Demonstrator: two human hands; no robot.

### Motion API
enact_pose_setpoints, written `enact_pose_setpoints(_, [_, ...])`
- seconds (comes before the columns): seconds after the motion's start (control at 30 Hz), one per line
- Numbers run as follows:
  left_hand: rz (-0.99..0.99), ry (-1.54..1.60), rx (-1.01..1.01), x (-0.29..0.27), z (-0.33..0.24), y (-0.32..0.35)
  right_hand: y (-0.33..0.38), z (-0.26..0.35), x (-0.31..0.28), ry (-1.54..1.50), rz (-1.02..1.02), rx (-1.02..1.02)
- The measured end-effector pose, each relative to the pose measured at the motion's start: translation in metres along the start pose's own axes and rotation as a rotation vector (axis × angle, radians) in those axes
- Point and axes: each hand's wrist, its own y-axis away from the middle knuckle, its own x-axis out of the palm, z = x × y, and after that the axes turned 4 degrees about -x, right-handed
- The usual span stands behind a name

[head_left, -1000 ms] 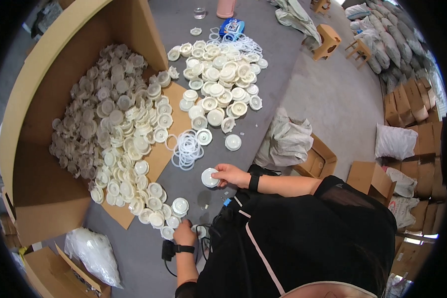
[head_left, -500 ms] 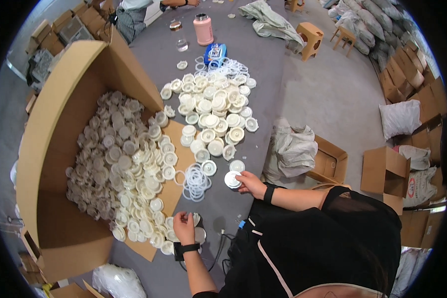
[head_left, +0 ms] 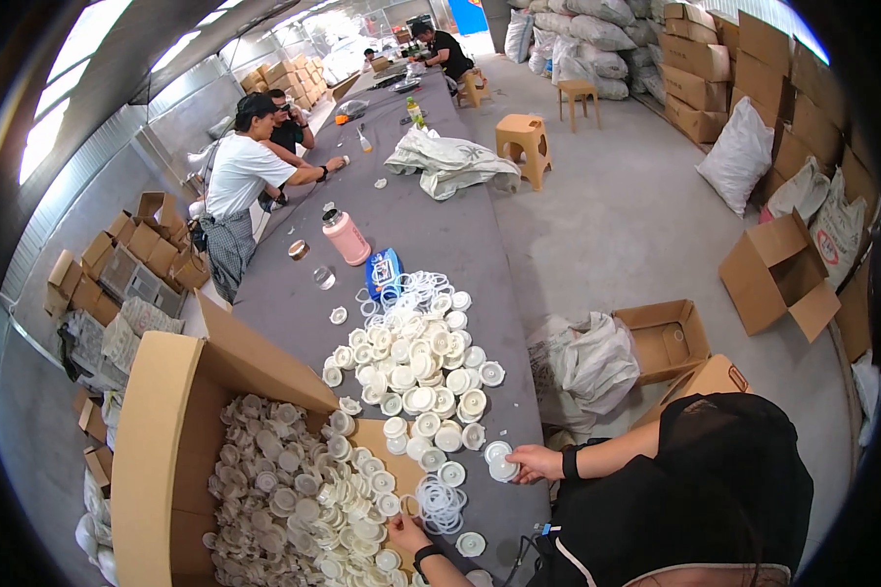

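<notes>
left hand [head_left: 408, 536] nearer one ring cluster [head_left: 441, 507], grip unclear — one white lid [head_left: 502, 469] in right hand [head_left: 538, 463]

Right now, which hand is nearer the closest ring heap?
Left. The left hand is just left of the ring heap; the right hand is farther, to its right.

No text legible for certain. Blue pack [head_left: 384, 272] on table [head_left: 431, 230]: lt. markings, too sm. to read. White sack [head_left: 840, 233] at far R, nr. open box [head_left: 775, 272]: reddish print, blurred, wording unclear. Blue panel [head_left: 468, 16], far end: any wording too sm.
</notes>
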Motion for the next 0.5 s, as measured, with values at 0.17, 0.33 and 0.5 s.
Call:
enact_pose_setpoints(0.17, [-0.32,0.21,0.109,-0.009,-0.023,0.024,-0.011,-0.009,0.016,0.058,-0.007,0.047])
enact_pose_setpoints(0.33, [-0.149,0.345,0.083,-0.004,-0.055,0.089,-0.004,-0.017,0.036,0.021,0.13,0.061])
enact_pose_setpoints(0.5, [0.096,0.003,0.361,0.025,-0.054,0.155,0.003,-0.03,0.04,0.152,0.123,-0.033])
